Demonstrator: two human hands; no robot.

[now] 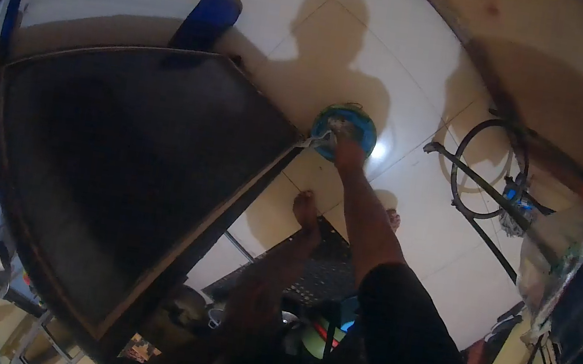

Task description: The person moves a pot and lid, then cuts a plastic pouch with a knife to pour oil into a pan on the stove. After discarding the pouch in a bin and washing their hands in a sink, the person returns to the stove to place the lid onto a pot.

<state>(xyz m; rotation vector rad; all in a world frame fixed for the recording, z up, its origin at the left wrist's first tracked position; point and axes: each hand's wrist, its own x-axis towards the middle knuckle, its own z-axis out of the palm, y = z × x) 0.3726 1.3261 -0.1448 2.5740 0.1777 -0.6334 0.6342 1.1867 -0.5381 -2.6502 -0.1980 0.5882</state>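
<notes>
My right hand [349, 150] reaches down into a round blue basin [369, 127] on the tiled floor. Its fingers appear closed on a wet-looking, greyish-white cloth [324, 140]. Part of the cloth lies in the basin, and a twisted end stretches left toward the corner of a dark tabletop [141, 138]. My left hand does not show. Below the basin, one bare foot [305, 210] stands on the floor; the other is mostly hidden behind my right forearm.
A black perforated mat [326, 254] lies by my feet, with bowls and pans near the bottom edge. On the right are a metal frame with a black ring [457, 168], a mop head [515, 221] and a plastic bag [542, 280]. A blue-edged white chair [206, 17] stands behind the table.
</notes>
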